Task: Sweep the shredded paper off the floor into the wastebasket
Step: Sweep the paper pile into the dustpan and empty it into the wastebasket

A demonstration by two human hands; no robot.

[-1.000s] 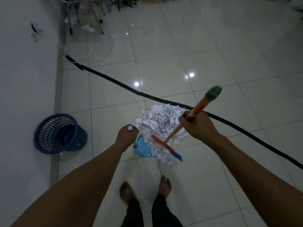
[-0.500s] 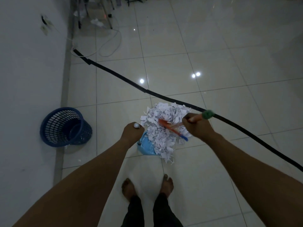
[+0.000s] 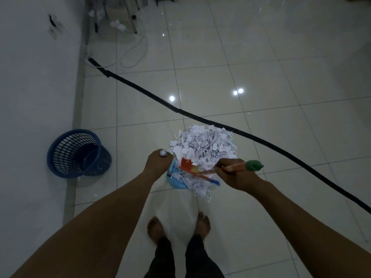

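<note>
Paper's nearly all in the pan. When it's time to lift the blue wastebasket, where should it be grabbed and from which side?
Grip the wastebasket's top rim on its right side, the edge nearest the dustpan. It stands upright and open against the wall, so the wall side is blocked. The mesh sides flare, but the rim looks like a firm, reachable lip. Come from above. Both hands are occupied now.

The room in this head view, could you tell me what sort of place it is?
Probably a plain indoor workroom or office: glossy tiled floor, a taped-down black cable strip running from the white wall, and a blue mesh wastebasket beside that wall.
</note>
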